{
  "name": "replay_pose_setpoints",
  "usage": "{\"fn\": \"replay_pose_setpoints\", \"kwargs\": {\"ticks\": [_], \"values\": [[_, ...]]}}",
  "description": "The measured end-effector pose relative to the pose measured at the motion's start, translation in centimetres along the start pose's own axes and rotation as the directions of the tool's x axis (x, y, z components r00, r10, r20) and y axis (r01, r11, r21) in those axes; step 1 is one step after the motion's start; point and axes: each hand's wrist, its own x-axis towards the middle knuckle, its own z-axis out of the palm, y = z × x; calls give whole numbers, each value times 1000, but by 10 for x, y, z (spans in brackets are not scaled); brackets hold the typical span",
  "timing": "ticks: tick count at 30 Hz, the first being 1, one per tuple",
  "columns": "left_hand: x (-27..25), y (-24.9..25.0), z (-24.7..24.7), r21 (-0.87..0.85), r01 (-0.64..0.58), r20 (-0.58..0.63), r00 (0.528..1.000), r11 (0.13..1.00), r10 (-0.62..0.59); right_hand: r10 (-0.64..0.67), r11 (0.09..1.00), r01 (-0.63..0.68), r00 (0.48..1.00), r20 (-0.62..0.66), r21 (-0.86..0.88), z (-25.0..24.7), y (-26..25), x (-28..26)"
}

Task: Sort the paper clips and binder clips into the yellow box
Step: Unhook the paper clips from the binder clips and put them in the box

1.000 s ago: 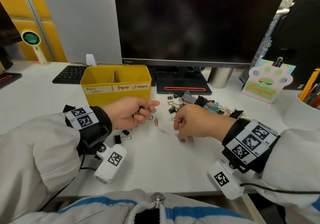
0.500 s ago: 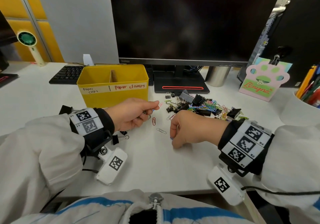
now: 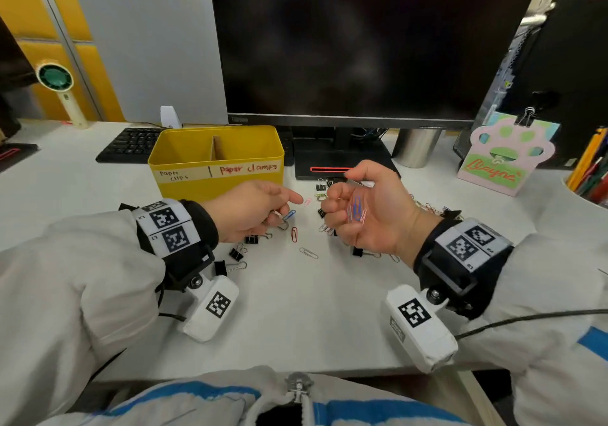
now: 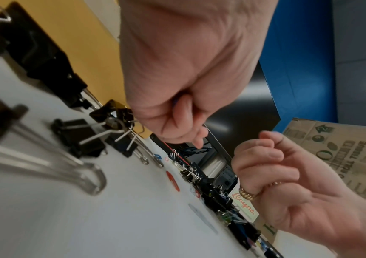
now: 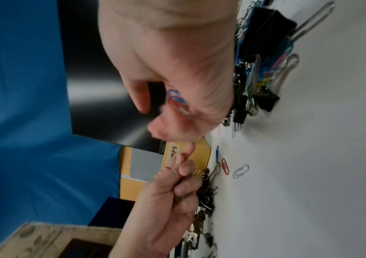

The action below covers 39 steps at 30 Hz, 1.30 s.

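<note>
Bench (image 3: 296,310): smooth, matt white. Binder clips (image 3: 237,254): matt black bodies, shiny metal wire handles. Yellow box (image 3: 197,192): smooth, paper label (image 3: 184,175).

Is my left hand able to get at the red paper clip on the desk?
Probably yes. The red paper clip lies uncovered on the desk close beside the left hand, though that hand grips other clips.

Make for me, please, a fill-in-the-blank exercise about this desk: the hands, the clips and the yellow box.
1. The right hand is turned palm ____, with coloured paper clips in it.
2. A divider splits the yellow box into ____ compartments.
3. Its right-hand label reads "paper ____".
4. On the table, the nearest neighbour left of the silver paper clip is a ____ one.
Missing words: up; two; clamps; red.
</note>
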Motion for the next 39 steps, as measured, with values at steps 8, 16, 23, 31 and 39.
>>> {"fn": "replay_pose_setpoints", "kwargs": {"ticks": [8,16,23,31,39], "values": [[0,10,1,710,-275,164,960,648,228,-313,398,-38,934,-175,-916,12,25,15],[4,18,5,887,-291,213,947,359,242,-366,180,-48,924,-112,-983,18,31,24],[1,11,3,930,-280,213,938,239,272,-338,117,-43,938,-81,-992,17,33,16],[2,17,-9,-479,243,129,970,843,-206,24,997,-10,981,-194,75,3,7,21],[7,19,-1,-304,78,-146,981,949,-128,-193,912,56,933,-304,-407,7,-18,47]]}}
